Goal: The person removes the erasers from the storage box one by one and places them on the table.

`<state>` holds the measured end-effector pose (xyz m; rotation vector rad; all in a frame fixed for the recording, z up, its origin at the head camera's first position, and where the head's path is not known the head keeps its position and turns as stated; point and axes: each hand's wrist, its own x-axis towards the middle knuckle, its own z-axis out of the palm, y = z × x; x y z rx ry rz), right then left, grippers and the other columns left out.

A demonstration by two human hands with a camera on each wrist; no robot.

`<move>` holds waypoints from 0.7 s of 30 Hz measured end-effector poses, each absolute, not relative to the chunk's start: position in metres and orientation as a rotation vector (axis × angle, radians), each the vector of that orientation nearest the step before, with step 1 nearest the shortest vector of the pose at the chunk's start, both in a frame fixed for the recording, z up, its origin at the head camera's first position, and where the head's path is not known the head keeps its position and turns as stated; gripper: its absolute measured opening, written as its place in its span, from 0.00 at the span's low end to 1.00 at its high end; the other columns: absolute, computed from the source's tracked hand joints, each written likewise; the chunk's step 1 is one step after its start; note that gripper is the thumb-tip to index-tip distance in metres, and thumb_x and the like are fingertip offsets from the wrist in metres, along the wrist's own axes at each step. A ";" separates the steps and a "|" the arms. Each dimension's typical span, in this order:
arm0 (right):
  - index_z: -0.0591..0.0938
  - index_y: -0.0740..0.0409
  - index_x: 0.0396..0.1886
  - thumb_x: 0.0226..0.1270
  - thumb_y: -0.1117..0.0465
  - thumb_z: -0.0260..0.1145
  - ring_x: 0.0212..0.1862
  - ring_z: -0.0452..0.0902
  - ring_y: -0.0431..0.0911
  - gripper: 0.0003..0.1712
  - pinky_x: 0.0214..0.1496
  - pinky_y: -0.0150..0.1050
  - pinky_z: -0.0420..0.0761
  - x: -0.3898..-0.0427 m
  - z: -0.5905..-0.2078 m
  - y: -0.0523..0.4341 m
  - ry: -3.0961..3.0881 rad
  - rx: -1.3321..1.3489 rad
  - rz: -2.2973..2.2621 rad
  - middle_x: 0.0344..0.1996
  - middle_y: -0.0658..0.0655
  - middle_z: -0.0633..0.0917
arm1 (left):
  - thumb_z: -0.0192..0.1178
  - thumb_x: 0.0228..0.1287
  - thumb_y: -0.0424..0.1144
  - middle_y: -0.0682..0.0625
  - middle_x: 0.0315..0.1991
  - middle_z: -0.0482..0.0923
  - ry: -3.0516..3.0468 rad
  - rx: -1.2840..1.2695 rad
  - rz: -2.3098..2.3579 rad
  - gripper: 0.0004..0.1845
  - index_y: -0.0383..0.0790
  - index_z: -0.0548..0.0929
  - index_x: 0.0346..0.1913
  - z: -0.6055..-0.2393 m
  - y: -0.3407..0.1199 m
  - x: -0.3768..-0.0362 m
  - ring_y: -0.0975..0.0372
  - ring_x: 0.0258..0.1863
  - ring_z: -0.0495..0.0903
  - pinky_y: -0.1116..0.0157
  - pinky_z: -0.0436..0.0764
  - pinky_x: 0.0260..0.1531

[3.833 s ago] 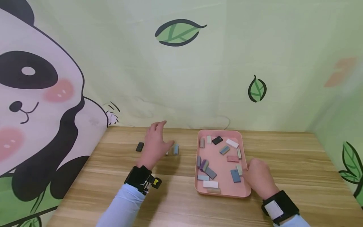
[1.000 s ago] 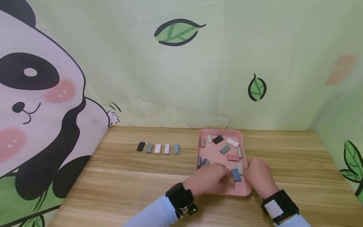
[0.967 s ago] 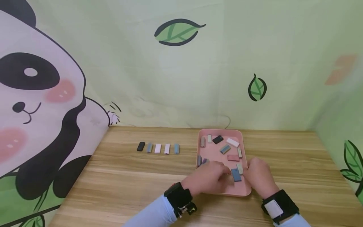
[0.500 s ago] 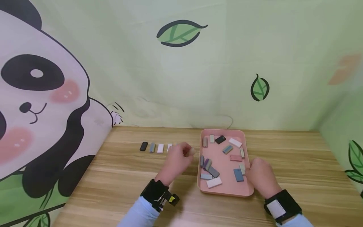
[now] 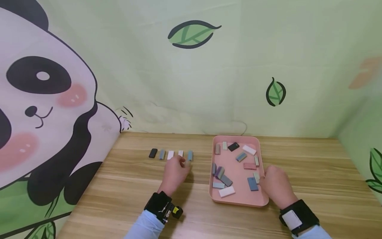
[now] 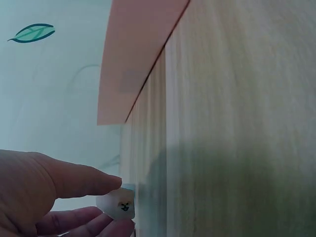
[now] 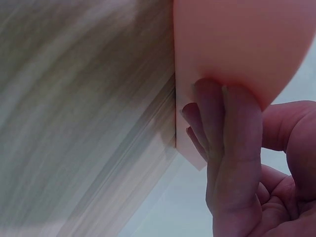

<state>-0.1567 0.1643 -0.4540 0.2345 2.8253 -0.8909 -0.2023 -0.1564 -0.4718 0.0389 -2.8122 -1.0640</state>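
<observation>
My left hand (image 5: 174, 174) is over the table at the near side of a row of small blocks. Between its thumb and fingers it pinches a small pale block with a dark face print (image 6: 119, 203). The row holds a black block (image 5: 153, 153), a grey-blue block (image 5: 162, 154), a white block (image 5: 170, 154), a second white block (image 5: 180, 153) and a light blue block (image 5: 190, 155). Fingers partly cover the white ones. My right hand (image 5: 277, 186) grips the right wall of the pink tray (image 5: 241, 201), its fingers (image 7: 237, 128) against the outer side.
Inside the tray lie several more blocks, among them a pink block (image 5: 249, 166), a blue block (image 5: 252, 184) and a white block (image 5: 226, 192). Behind the wooden table (image 5: 134, 192) hangs a green printed cloth (image 5: 143, 66).
My left hand went from the row to the tray's near side, took a beige block there and came back left to the row. The right hand stays on the tray. The view shifts slightly.
</observation>
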 end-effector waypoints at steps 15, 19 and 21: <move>0.82 0.67 0.29 0.63 0.64 0.58 0.18 0.71 0.44 0.10 0.18 0.34 0.67 -0.158 -0.456 0.166 2.855 0.222 -0.878 0.15 0.55 0.74 | 0.64 0.52 0.36 0.46 0.26 0.79 -2.881 0.107 -0.961 0.09 0.32 0.82 0.32 -0.481 -0.151 -0.206 0.61 0.21 0.75 0.69 0.72 0.19; 0.82 0.67 0.29 0.62 0.64 0.57 0.18 0.71 0.44 0.10 0.18 0.34 0.67 -0.159 -0.458 0.166 2.863 0.218 -0.871 0.15 0.55 0.74 | 0.65 0.52 0.37 0.48 0.23 0.77 -2.911 0.140 -0.941 0.08 0.34 0.81 0.30 -0.480 -0.151 -0.205 0.60 0.20 0.74 0.68 0.70 0.18; 0.82 0.67 0.29 0.62 0.64 0.58 0.18 0.71 0.44 0.11 0.18 0.34 0.66 -0.159 -0.458 0.166 2.865 0.218 -0.868 0.15 0.55 0.74 | 0.65 0.51 0.38 0.47 0.26 0.78 -2.928 0.154 -0.901 0.09 0.35 0.81 0.33 -0.479 -0.150 -0.205 0.61 0.21 0.74 0.68 0.70 0.18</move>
